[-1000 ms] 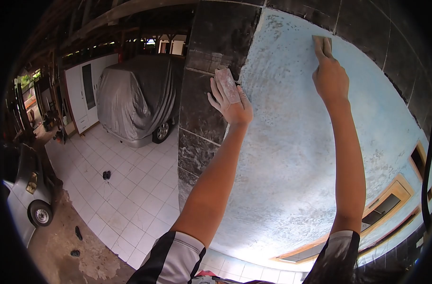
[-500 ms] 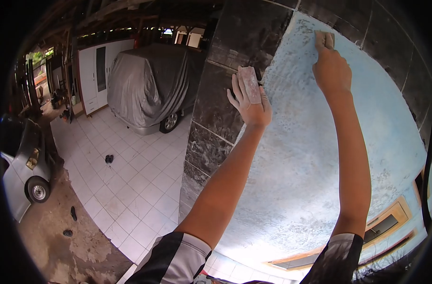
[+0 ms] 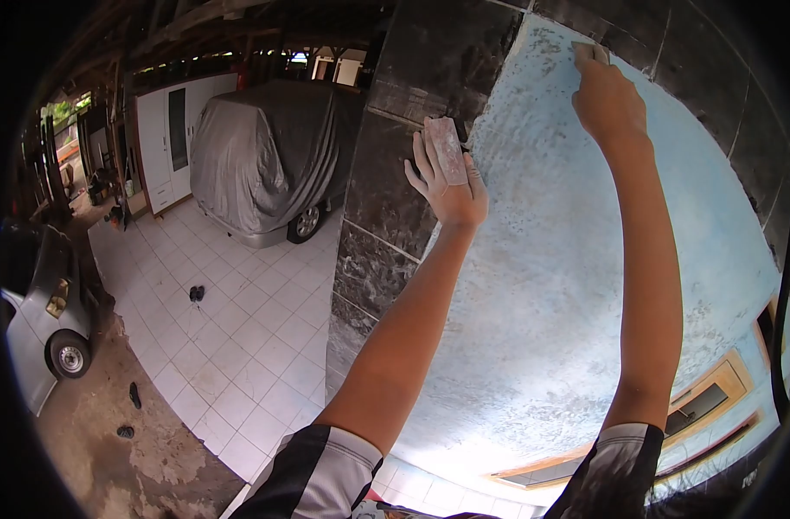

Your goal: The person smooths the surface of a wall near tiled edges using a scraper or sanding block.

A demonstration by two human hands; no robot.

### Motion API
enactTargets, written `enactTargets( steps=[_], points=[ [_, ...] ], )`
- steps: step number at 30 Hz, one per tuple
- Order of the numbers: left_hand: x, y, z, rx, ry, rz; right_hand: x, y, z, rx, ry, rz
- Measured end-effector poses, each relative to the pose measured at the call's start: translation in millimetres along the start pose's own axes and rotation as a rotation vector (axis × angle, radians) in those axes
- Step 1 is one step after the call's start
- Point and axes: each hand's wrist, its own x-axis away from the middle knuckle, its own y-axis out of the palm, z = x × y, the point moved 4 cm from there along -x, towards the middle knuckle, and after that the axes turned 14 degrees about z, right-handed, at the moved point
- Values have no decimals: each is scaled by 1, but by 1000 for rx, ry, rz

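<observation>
My right hand (image 3: 613, 102) is raised high on a pale blue, mottled wall (image 3: 550, 259), its fingers closed round a small flat scraper (image 3: 592, 52). The scraper's edge is at the wall's top, just below a border of dark tiles. Lower and to the left, my left hand (image 3: 457, 197) holds a flat rectangular plate (image 3: 446, 149) smeared with pinkish-white residue. Its fingers are partly spread and dusted pale, and the plate covers some of them. Behind this hand is a column of dark tiles (image 3: 373, 268) with whitish smears.
A covered car (image 3: 261, 164) stands on the white tiled floor (image 3: 239, 346), beside a white cabinet (image 3: 159, 147). Another car (image 3: 44, 303) is at the far left. Dark sandals (image 3: 197, 294) lie on the tiles. A wooden-framed window (image 3: 706, 406) is at the lower right.
My right hand has slid the scraper upward along the wall to near the dark tile border. My left hand still holds the plate, and the view has shifted slightly.
</observation>
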Motion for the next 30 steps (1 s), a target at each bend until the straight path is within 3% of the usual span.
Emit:
enactTargets(
  steps=[13,16,19,21,24,30],
  points=[
    [1,0,-1,-39,25,-10,27,-2,14,67,-17,57],
    [3,0,0,-5,7,11,31,-6,27,35,92,8],
    [3,4,-1,-102,38,1,37,-15,39,-23,62,92],
    [2,4,-1,-100,58,7,50,-23,48,19,115,-11],
    [2,-1,3,-14,29,51,65,-19,78,29,132,164],
    [1,-4,4,12,37,80,81,-24,114,140,229,113]
  ],
)
